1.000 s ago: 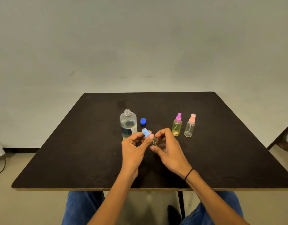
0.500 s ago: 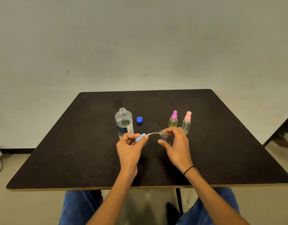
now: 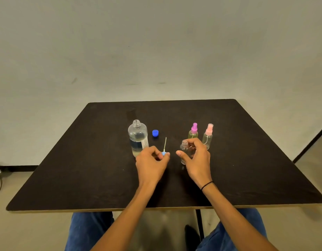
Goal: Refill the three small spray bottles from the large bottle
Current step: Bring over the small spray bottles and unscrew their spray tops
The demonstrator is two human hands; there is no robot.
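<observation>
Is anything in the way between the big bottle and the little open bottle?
Yes: the left hand with the blue sprayer sits between the big bottle and the open bottle in the right hand.

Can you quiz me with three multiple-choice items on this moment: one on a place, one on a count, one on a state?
1. Where does the blue cap lie?
A. On the table just right of the large bottle
B. On the large bottle's neck
C. In the right hand

2. How many small bottles wear a spray top?
A. None
B. Two
C. Three

3. What state is the small bottle in the right hand in?
A. Capped and full
B. Open and looking empty
C. Lying on its side

Answers:
1. A: it sits on the table beside the open large bottle.
2. B: the purple-topped bottle and pink-topped bottle; the left hand holds the blue sprayer.
3. B: the clear bottle shows a bare neck.
</observation>
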